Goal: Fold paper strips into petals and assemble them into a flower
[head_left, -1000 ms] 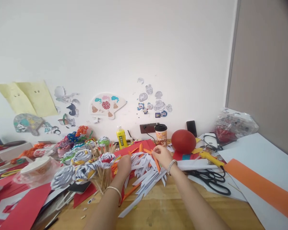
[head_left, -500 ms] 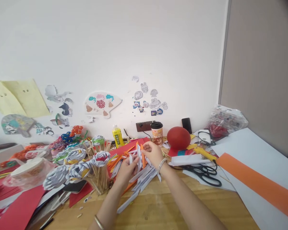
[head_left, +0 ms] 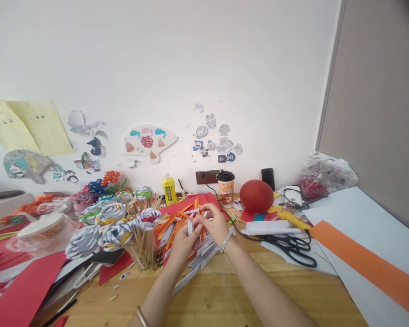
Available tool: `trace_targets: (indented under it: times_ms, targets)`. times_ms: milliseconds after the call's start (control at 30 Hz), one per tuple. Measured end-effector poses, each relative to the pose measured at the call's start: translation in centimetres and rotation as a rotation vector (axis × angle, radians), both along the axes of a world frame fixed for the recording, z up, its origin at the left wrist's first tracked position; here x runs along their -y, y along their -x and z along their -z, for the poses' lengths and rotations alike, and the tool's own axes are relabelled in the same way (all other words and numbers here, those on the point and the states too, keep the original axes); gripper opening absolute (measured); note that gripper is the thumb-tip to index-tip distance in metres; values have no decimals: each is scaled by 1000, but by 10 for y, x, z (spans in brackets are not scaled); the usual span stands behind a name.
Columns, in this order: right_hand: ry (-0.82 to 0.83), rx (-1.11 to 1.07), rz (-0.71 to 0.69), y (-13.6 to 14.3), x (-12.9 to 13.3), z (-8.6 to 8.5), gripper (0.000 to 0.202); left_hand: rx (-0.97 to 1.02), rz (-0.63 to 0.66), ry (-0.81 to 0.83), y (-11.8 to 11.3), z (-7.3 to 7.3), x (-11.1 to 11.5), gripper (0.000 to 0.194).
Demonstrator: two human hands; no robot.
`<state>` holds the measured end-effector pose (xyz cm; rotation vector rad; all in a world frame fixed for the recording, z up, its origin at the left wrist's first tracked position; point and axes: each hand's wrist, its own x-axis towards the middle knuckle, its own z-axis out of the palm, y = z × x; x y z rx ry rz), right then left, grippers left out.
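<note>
My left hand (head_left: pixel 185 240) grips a folded white paper strip (head_left: pixel 191 225) between thumb and fingers. Close against it, my right hand (head_left: pixel 213 222) pinches an orange and white paper strip (head_left: pixel 202 232), the two hands nearly touching. Fingers cover part of both strips, so I cannot tell whether they are joined. Under and behind the hands lies a loose heap of folded paper strips (head_left: pixel 172 227), mostly orange and white. Left of the heap, a bundle of wooden sticks (head_left: pixel 141 250) stands upright beside white paper flowers (head_left: pixel 114 234).
Black scissors (head_left: pixel 293 250), a yellow glue gun (head_left: pixel 295 220) and a red balloon (head_left: pixel 256 196) lie to the right. A lidded cup (head_left: pixel 226 190) and a yellow bottle (head_left: pixel 169 190) stand near the wall. An orange paper sheet (head_left: pixel 368 268) lies over white sheets at the far right.
My hands have drawn closer together, the right thumb now near the left fingertips. The strip that stuck up between them sits lower. The view has shifted slightly.
</note>
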<state>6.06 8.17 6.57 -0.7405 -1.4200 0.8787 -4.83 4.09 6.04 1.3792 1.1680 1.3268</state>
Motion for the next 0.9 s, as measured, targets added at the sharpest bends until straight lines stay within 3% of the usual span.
trace_targets:
  times_ms: [167, 267, 333, 467, 567, 733, 900]
  targets:
    - [51, -100, -91, 3, -5, 5, 32, -79, 36, -18, 9, 0, -2, 55]
    - [34, -53, -122, 5, -4, 5, 30, -138, 64, 0, 18, -1, -4, 46]
    - [4, 56, -86, 6, -2, 4, 29, -182, 40, -5, 26, -2, -7, 43]
    - [-151, 651, 113, 1, -3, 8, 30, -237, -113, -49, 45, 3, -13, 40]
    - [-218, 940, 139, -2, -8, 18, 23, -250, -235, -79, 54, 10, -16, 38]
    - [-304, 1137, 93, -1, -17, 35, 19, -235, -310, -99, 54, 19, -16, 36]
    - [-349, 1105, 126, -8, -23, 40, 15, -199, -301, -98, 52, 23, -12, 36]
